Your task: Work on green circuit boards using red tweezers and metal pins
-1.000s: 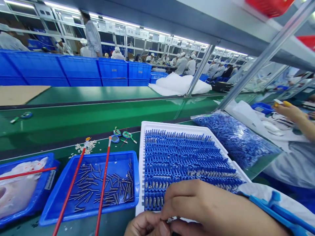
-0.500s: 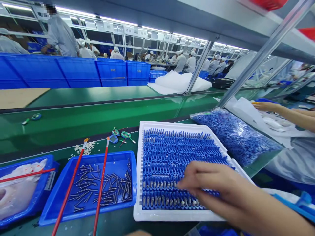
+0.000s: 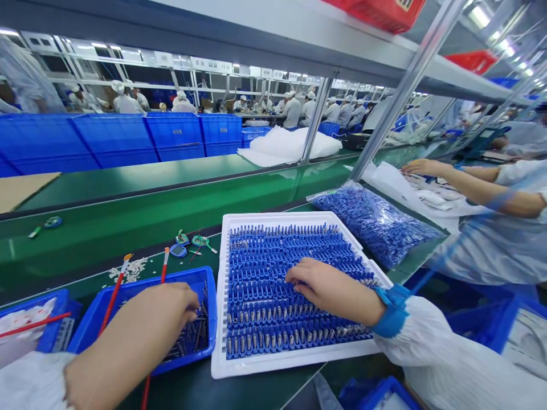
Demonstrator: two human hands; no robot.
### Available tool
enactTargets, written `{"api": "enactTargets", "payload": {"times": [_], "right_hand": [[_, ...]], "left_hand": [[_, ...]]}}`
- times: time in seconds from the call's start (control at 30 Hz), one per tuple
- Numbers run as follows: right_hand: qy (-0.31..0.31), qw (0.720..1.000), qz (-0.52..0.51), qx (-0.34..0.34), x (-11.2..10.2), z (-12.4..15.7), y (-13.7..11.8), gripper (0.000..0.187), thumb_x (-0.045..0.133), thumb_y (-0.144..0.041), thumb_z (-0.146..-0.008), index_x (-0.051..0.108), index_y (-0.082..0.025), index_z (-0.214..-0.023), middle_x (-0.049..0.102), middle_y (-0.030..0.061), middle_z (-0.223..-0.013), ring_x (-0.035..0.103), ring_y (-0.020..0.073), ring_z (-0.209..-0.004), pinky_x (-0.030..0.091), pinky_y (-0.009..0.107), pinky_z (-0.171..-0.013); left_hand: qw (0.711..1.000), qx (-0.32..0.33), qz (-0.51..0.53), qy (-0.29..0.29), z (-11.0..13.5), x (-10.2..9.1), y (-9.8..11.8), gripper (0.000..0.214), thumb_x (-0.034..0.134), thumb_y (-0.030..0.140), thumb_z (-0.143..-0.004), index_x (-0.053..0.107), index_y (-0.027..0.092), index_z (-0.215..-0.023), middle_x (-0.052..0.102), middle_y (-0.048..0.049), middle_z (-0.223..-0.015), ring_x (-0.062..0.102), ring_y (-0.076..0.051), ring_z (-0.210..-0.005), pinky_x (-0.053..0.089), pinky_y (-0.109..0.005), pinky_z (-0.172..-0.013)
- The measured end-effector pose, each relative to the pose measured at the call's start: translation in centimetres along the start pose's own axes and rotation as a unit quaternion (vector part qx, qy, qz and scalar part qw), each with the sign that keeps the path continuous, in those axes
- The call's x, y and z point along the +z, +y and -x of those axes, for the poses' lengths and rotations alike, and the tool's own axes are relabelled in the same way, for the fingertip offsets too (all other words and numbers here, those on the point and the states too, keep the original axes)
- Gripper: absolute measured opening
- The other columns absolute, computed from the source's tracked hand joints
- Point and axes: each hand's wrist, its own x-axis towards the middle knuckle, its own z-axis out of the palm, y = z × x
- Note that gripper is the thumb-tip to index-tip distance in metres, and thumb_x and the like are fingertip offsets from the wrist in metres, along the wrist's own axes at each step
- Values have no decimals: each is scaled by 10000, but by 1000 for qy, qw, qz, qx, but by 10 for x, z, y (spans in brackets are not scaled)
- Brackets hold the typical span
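Observation:
My left hand (image 3: 168, 304) reaches over the blue bin (image 3: 145, 280) of dark metal springs (image 3: 199, 336), its fingers bent down and closed at the right side of the pile. Whatever those fingertips pinch is hidden. Over the middle of the white foam tray (image 3: 220, 296) is my right hand (image 3: 314, 282), thumb and fingers pinched together; I cannot make out anything between them. Rows of small blue plastic parts (image 3: 256, 273) fill the tray. Shiny springs (image 3: 267, 340) sit in the two nearest rows and in parts of others.
Red-handled brushes (image 3: 114, 299) lean across the bin. Circuit boards (image 3: 200, 241) and small white pieces (image 3: 130, 269) lie behind it. A bag of blue parts (image 3: 371, 219) lies behind the tray's right side. A blue wrist strap (image 3: 392, 310) trails a cord rightward, where a co-worker's arms (image 3: 461, 179) are.
My left hand has come up from the bottom edge to the spring bin. My right hand has moved back up the tray from the second-nearest row. The view has shifted to the right.

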Motion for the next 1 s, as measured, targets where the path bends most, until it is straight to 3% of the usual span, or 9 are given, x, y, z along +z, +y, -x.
{"api": "enactTargets", "payload": {"times": [0.13,0.33,0.7,0.9,1.0], "right_hand": [[-16,999,26,10,2,0,0,184,594,42,-832,581,-108,-938,559,18,-873,534,205,-894,463,350,-792],[-36,998,40,18,-2,-3,1,142,611,2,-846,586,-111,-929,558,18,-850,534,203,-889,463,338,-776],[-50,996,72,28,3,-4,1,123,629,-9,-835,570,-111,-871,521,2,-798,531,188,-830,469,319,-741],[-28,999,46,7,0,-4,4,167,665,29,-790,563,-102,-800,514,2,-740,519,192,-770,457,315,-697],[14,999,-7,-32,-14,1,-11,219,725,24,-760,581,-100,-867,571,45,-828,515,218,-823,433,358,-762]], "left_hand": [[997,-15,-44,-64,-8,-1,1,198,466,219,-754,662,194,-743,719,-62,-825,646,-270,-795,425,-328,-682],[999,10,30,-32,-9,13,-12,220,425,266,-808,609,220,-695,680,-55,-751,611,-246,-718,396,-325,-636],[997,57,60,-11,-12,19,-18,287,388,281,-846,652,224,-751,668,-68,-873,599,-248,-812,403,-357,-766],[985,10,165,-55,-7,6,1,323,363,321,-832,669,231,-884,699,-47,-966,620,-258,-914,429,-343,-800],[951,4,297,-86,-3,6,20,318,412,303,-771,586,205,-1019,678,-52,-927,622,-240,-900,438,-351,-821]]}}
